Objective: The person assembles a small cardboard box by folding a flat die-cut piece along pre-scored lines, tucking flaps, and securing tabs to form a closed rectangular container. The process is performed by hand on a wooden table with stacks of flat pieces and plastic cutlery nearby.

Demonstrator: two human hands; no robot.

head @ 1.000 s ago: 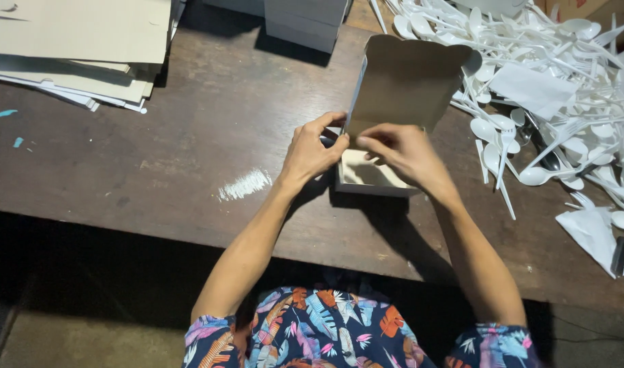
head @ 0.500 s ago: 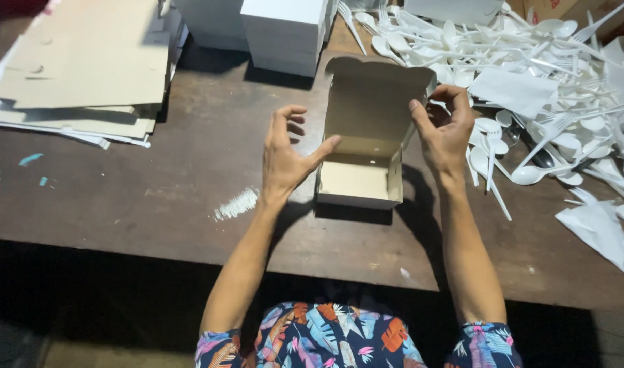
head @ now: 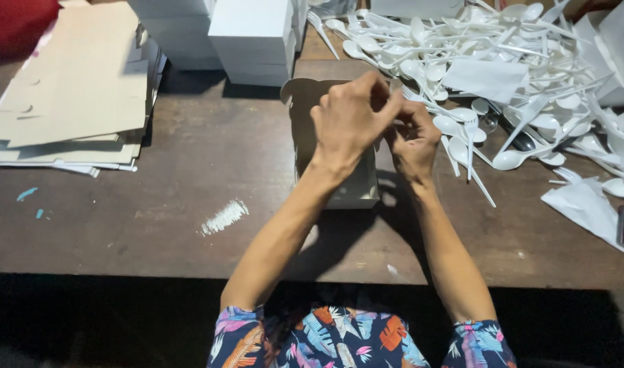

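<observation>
Both hands, left hand (head: 349,123) and right hand (head: 413,140), grip pinched together over the small brown cardboard box (head: 339,184) on the dark wooden surface (head: 189,191), its lid upright beyond them, white plastic spoons (head: 462,68) heaped farther right.

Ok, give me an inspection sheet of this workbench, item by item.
Surface: dark wooden table, scuffed, with a white smear.
Job's things: small cardboard box, lid up, partly hidden by the hands.
Clutter: pile of white plastic spoons and forks; stack of flat card sheets; closed white boxes; white paper packets.
Hands: left hand and right hand meet at the box lid.
Cables: nothing seen.
Surroundings: red object at the far left corner.
</observation>
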